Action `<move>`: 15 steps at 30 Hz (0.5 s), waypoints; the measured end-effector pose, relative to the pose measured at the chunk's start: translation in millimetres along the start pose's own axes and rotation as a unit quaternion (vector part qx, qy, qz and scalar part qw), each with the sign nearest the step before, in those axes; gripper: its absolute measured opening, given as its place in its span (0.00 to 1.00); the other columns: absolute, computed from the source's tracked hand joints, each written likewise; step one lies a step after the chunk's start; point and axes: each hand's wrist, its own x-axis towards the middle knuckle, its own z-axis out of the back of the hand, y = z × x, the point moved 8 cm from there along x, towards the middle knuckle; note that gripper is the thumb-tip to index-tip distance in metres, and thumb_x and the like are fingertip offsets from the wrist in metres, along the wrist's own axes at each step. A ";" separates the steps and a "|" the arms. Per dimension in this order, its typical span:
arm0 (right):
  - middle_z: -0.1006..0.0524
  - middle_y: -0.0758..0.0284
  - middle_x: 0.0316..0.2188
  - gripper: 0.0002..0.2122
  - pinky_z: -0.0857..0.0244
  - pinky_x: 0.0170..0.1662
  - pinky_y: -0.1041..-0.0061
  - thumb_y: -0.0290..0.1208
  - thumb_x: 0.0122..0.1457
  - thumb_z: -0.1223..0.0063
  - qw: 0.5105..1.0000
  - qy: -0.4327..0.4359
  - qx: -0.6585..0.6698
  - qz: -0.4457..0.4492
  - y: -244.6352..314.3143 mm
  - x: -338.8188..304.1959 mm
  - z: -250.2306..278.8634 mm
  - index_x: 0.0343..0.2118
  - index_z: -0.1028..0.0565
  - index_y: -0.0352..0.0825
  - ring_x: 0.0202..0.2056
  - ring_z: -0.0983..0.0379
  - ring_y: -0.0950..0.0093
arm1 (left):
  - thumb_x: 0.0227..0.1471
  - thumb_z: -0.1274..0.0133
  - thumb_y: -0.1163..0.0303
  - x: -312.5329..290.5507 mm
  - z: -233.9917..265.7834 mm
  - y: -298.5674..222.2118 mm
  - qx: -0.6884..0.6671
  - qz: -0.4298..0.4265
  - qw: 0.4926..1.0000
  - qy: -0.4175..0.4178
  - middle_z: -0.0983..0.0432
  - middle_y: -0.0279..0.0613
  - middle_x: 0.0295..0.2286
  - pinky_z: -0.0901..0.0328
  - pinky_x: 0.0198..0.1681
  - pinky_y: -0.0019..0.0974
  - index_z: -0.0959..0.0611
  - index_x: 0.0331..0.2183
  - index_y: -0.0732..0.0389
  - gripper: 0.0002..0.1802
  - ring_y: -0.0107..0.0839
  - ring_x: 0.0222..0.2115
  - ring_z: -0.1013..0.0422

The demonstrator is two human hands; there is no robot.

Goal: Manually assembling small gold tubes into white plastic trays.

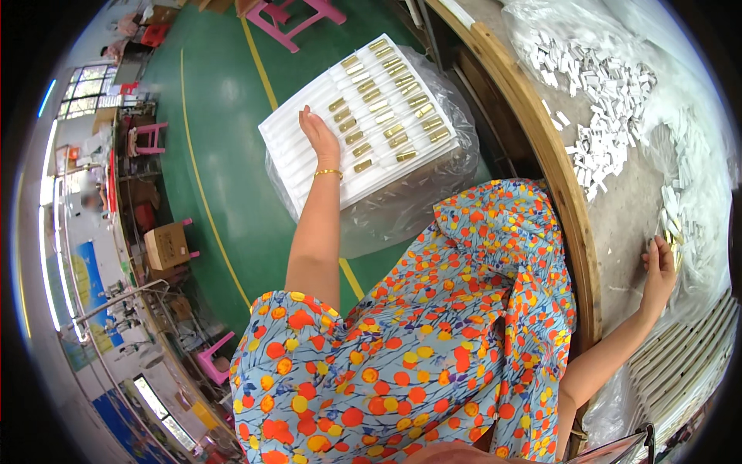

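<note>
The left hand, unclenched, is over the white ribbed tray bearing rows of short gold cylinders; right of that tray, the right hand curls near small white pieces, its grip unclear.

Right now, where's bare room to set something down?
The worktop is mostly bare between its wooden edge and your right hand; the white tray, left of your left hand. White pieces crowd the worktop's far part; gold cylinders, the tray's right.
</note>
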 end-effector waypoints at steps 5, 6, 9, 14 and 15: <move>0.27 0.73 0.30 0.14 0.42 0.33 0.86 0.33 0.55 0.48 1.000 0.008 -0.013 -0.003 6.3 -0.8 -3.9 0.42 0.27 0.32 0.29 0.35 0.84 | 0.60 0.71 0.56 -5.8 3.0 -11.3 0.040 -0.013 0.999 0.005 0.56 0.56 0.56 0.61 0.59 0.40 0.39 0.52 0.68 0.28 0.45 0.58 0.58; 0.27 0.73 0.30 0.14 0.42 0.33 0.86 0.33 0.55 0.48 1.000 0.008 -0.013 -0.006 5.8 -1.3 -3.8 0.42 0.27 0.32 0.29 0.35 0.84 | 0.60 0.71 0.57 -12.7 8.4 -20.5 0.084 -0.025 0.996 -0.003 0.57 0.57 0.56 0.61 0.59 0.40 0.39 0.52 0.68 0.28 0.46 0.58 0.59; 0.27 0.74 0.30 0.14 0.42 0.33 0.86 0.33 0.55 0.48 1.000 0.010 -0.009 -0.004 4.5 -0.8 -3.3 0.42 0.27 0.32 0.29 0.35 0.84 | 0.59 0.70 0.60 -42.4 22.3 -28.8 0.112 -0.016 0.993 -0.023 0.59 0.58 0.56 0.61 0.59 0.42 0.39 0.52 0.69 0.26 0.47 0.58 0.59; 0.27 0.73 0.30 0.14 0.42 0.33 0.86 0.33 0.55 0.48 1.000 0.000 0.000 0.007 7.5 0.0 -1.6 0.42 0.27 0.32 0.29 0.35 0.84 | 0.58 0.68 0.64 -82.9 12.9 -38.1 0.137 -0.043 0.989 0.026 0.60 0.60 0.56 0.61 0.59 0.44 0.40 0.52 0.69 0.24 0.51 0.58 0.60; 0.27 0.73 0.30 0.14 0.42 0.33 0.86 0.33 0.55 0.48 1.000 -0.002 -0.001 0.005 6.9 -0.4 -1.2 0.42 0.27 0.32 0.29 0.35 0.84 | 0.58 0.68 0.64 -83.8 10.3 -39.0 0.135 -0.047 0.989 0.025 0.60 0.61 0.56 0.61 0.59 0.43 0.40 0.52 0.69 0.24 0.51 0.58 0.60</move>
